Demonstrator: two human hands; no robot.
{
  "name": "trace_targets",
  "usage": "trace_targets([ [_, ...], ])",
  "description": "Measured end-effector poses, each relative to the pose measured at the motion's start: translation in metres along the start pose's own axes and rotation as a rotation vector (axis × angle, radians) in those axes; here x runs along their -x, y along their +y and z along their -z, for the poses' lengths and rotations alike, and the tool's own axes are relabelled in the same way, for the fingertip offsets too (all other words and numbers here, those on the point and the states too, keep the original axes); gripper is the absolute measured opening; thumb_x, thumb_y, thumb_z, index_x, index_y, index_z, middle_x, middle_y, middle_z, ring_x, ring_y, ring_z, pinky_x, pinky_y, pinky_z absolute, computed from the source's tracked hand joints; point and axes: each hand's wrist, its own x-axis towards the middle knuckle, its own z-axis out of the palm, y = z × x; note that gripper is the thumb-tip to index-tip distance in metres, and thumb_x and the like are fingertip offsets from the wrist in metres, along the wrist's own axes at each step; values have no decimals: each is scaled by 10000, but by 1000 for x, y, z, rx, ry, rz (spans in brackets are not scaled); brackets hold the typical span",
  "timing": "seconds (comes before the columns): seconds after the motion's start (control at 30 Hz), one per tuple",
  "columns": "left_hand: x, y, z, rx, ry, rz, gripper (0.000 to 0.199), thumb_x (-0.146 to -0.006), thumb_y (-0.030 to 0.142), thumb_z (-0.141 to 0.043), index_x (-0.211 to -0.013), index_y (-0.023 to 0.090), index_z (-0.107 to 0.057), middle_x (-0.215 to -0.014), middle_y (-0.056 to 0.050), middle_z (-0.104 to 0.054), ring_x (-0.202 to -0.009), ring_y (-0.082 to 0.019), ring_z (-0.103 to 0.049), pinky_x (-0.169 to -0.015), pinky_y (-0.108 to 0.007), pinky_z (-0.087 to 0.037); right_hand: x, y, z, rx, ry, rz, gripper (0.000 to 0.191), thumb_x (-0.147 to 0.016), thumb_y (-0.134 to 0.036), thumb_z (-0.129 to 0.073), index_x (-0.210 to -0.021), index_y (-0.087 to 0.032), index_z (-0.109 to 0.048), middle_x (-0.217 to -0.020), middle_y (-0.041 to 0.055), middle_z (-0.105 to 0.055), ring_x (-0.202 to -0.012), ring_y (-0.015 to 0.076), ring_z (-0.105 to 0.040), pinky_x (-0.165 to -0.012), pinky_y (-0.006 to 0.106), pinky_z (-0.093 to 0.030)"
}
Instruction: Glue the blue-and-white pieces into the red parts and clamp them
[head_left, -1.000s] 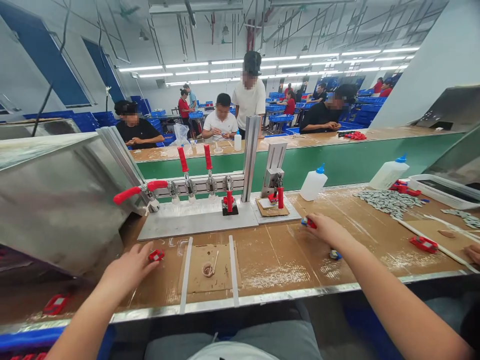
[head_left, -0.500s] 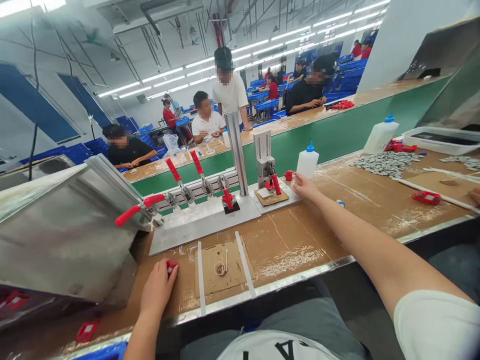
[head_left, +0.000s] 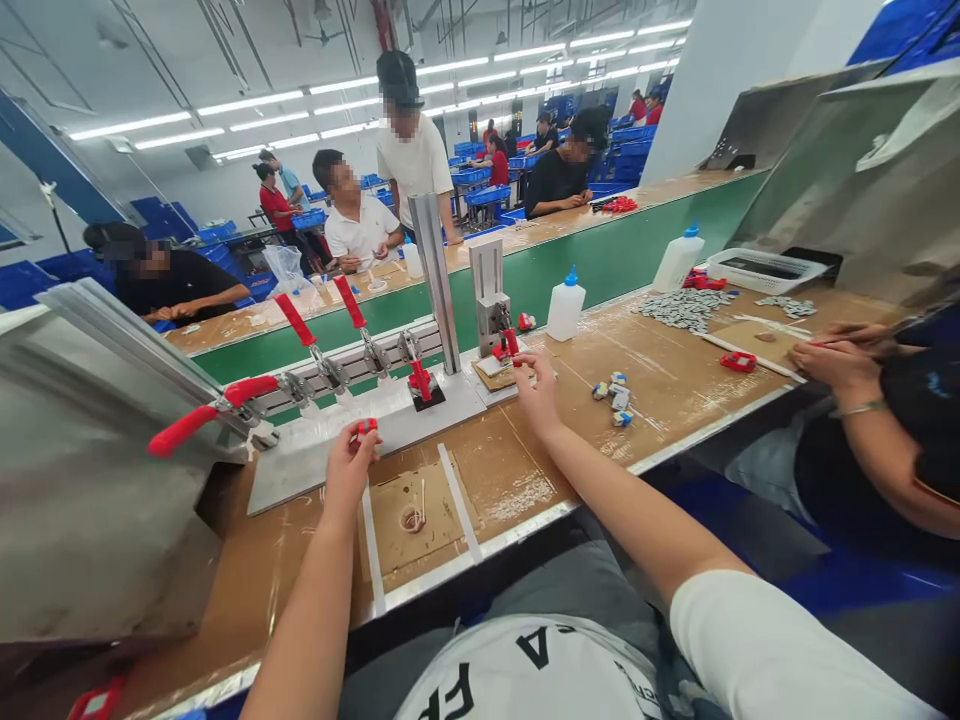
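Observation:
My left hand (head_left: pixel 348 455) pinches a small red plastic part (head_left: pixel 367 426) above the front edge of the long metal fixture plate (head_left: pixel 330 455). What else the fingers cover is hidden. My right hand (head_left: pixel 537 388) has its fingertips closed at the end of the red handle (head_left: pixel 512 344) of the right-hand toggle clamp (head_left: pixel 495 318). Under that clamp a piece of cardboard (head_left: pixel 496 378) lies on the base. Just behind it rests another red part (head_left: pixel 526 321), beside a white bottle with a blue cap (head_left: pixel 565 308).
Several red-handled clamps (head_left: pixel 296 320) line the fixture at left. Cardboard with a small ring-shaped dish (head_left: pixel 412 518) and a cotton swab (head_left: pixel 423 498) lies in front. Small blue-and-white pieces (head_left: pixel 619 398) and a grey heap (head_left: pixel 684 308) lie rightward. A co-worker's hands (head_left: pixel 840 360) work at far right.
My left hand has lifted from the table toward the fixture with the red part. My right hand has left the other red part by the bottle and moved to the clamp handle.

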Motion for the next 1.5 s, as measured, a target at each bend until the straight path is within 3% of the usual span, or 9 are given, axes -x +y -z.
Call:
trace_targets([
  [0.07, -13, -4, -14, 38, -46, -49, 604, -811, 693, -713, -1145, 193, -659, -990, -64, -742, -736, -163, -624, -676, -287, -513, 9, -13, -4, 7, 16, 8, 199, -941, -367, -553, -1002, -213, -664, -1101, 101, -687, -1110, 254, -630, -1052, 421, -492],
  [0.13, -19, -10, -19, 37, -85, -85, 564, -825, 679, -700, -1118, 197, -684, -997, -59, -745, -763, -163, -616, -684, -279, -500, 21, -24, -13, -31, -85, -22, 204, -960, -388, -557, -1001, -218, -661, -1028, 79, -690, -999, 236, -632, -946, 380, -508],
  [0.3, -13, -26, -13, -64, -111, -119, 473, -817, 599, -746, -1090, 213, -760, -924, -25, -750, -804, -185, -630, -783, -308, -521, 54, -47, -53, -64, -639, -49, 278, -983, -451, -561, -875, -209, -644, -816, 28, -665, -778, 185, -570, -739, 310, -429],
  [0.43, -7, -33, -11, -98, -148, -94, 497, -767, 580, -823, -1104, 215, -791, -994, -40, -789, -910, -234, -694, -895, -357, -550, 74, -69, -77, 129, -1135, 104, 485, -1016, -533, -540, -665, -202, -496, -640, -11, -528, -645, 139, -424, -648, 300, -261],
  [0.57, -8, -41, -17, -39, -201, -84, 557, -742, 570, -876, -1164, 219, -785, -1076, -58, -806, -1001, -255, -726, -973, -381, -560, 87, -83, -85, 243, -1389, 278, 499, -1010, -517, -574, -646, -193, -465, -637, -4, -525, -630, 134, -371, -643, 318, -195],
  [0.83, -6, -40, -20, -77, -204, -93, 473, -809, 534, -830, -1148, 212, -759, -1064, -57, -794, -961, -238, -709, -924, -362, -547, 94, -85, -79, 182, -1475, 395, 490, -1074, -496, -456, -687, -199, -504, -690, 36, -605, -662, 160, -453, -654, 325, -215],
  [1.0, -4, -40, -21, -150, -236, -151, 462, -820, 551, -825, -1116, 201, -771, -1016, -39, -790, -924, -225, -687, -889, -340, -526, 102, -85, -74, 109, -1499, 482, 482, -1063, -483, -472, -666, -208, -460, -635, 11, -539, -626, 147, -415, -650, 316, -230],
  [1.2, -2, -48, -24, -118, -333, -95, 437, -769, 533, -877, -1067, 220, -810, -989, -23, -798, -901, -226, -686, -834, -335, -511, 105, -92, -82, 189, -1472, 570, 397, -1027, -376, -487, -669, -215, -434, -624, 0, -490, -619, 147, -326, -624, 324, -189],
  [1.5, -2, -44, -23, -98, -396, -23, 451, -721, 477, -898, -1075, 207, -823, -940, -28, -780, -873, -220, -669, -807, -332, -503, 103, -83, -86, -24, -1483, 321, 393, -922, -290, -526, -627, -230, -273, -552, -58, -300, -560, 101, -253, -603, 309, -212],
])
